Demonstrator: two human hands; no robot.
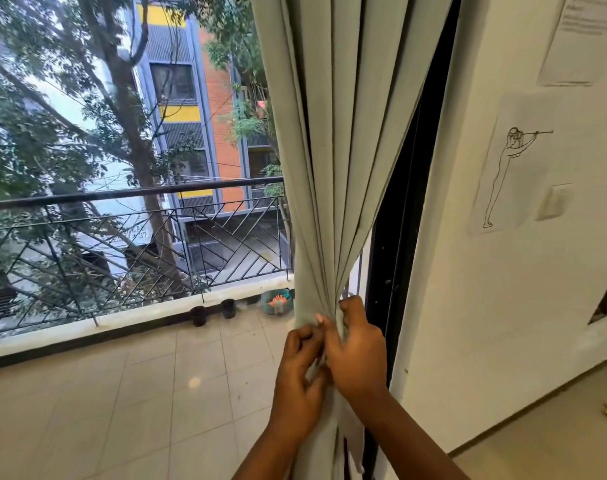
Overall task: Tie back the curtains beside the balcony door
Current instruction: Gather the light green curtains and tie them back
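Two dark pots (pixel 213 312) near railing (pixel 132 194)

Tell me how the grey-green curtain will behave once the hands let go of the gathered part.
The curtain looks floppy: it pleats and pinches narrow under the left hand and right hand. Released untied, it would probably spread back. It seems light, and unlikely to slip.

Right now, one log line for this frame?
step: tying curtain | curtain: gathered beside door frame | left hand: pinching fabric | right hand: gripping bunch | tie: not clearly visible
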